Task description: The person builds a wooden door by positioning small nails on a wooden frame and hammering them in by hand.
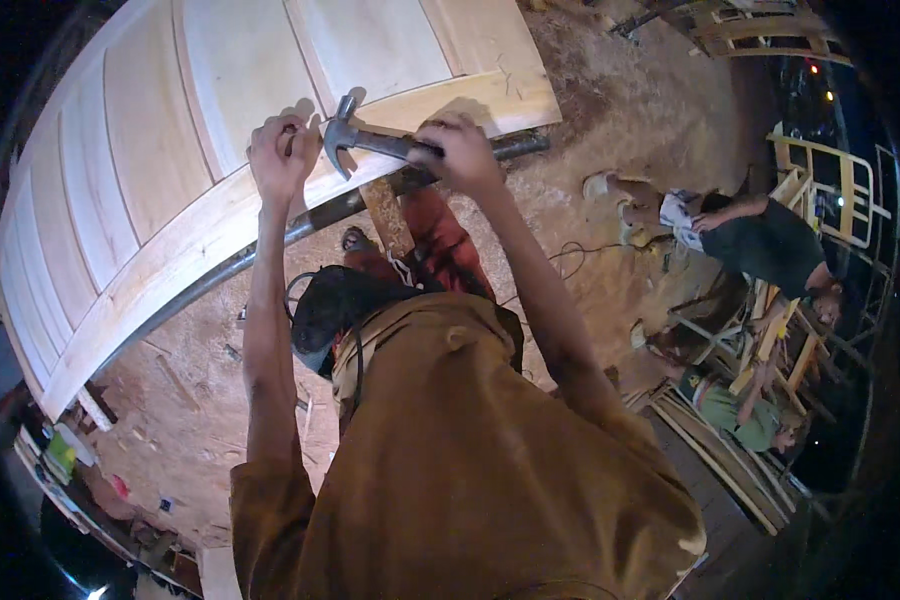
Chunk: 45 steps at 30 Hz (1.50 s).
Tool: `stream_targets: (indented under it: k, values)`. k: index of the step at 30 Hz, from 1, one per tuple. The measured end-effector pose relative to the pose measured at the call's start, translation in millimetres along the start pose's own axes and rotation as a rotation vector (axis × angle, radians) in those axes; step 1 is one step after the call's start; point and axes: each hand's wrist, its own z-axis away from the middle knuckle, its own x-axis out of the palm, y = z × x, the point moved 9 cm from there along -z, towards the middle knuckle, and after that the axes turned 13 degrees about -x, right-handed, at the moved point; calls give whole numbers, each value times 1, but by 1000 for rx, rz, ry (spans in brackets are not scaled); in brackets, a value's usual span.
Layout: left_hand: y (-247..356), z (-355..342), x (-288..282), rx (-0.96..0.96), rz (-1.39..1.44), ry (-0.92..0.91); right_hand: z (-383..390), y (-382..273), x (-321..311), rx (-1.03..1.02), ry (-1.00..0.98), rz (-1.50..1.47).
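A claw hammer (370, 143) with a dark metal head and dark handle lies across the view, its head toward the left. My right hand (460, 155) is wrapped round its handle. To the left of the hammer head, my left hand (282, 158) is curled with thumb and fingers together; what it holds, if anything, is too small to make out. Both hands are over the near edge of a large panelled wooden door or board (240, 75). A dark pipe (325, 215) runs under that edge.
Two other people, one in a dark shirt (770, 245) and one in a green shirt (735, 410), are at the right beside wooden frames (800, 350). Loose planks (715, 450) lie near them. A cable (575, 250) crosses the dirt floor (610, 120).
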Motion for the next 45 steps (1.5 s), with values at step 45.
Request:
stream_targets:
  k: [45]
  values:
    - [-224,95,-282,-564,-352,617,5,-26,29,210,-380,-102]
